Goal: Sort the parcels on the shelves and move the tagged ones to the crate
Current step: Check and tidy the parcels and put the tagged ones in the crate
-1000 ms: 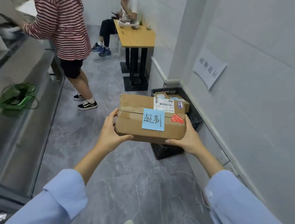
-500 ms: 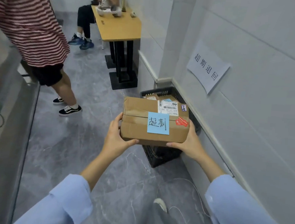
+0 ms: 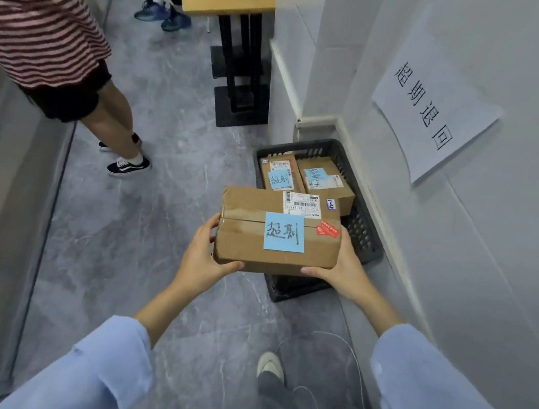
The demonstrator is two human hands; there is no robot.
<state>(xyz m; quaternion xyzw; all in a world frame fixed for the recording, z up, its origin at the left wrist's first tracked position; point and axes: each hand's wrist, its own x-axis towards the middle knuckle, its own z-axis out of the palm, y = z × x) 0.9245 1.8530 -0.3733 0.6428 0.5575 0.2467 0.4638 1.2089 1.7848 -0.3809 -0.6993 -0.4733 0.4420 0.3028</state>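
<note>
Tagged parcel [image 3: 278, 234] is hanging just above the crate's [image 3: 361, 235] near end, not yet set down. Left hand [image 3: 205, 257] and right hand [image 3: 344, 266] are clamping its two ends, thumbs along the lower edge. Two other tagged parcels [image 3: 279, 175] are already lying at the crate's far end. Shelves are not showing, so the remaining count cannot be judged.
</note>
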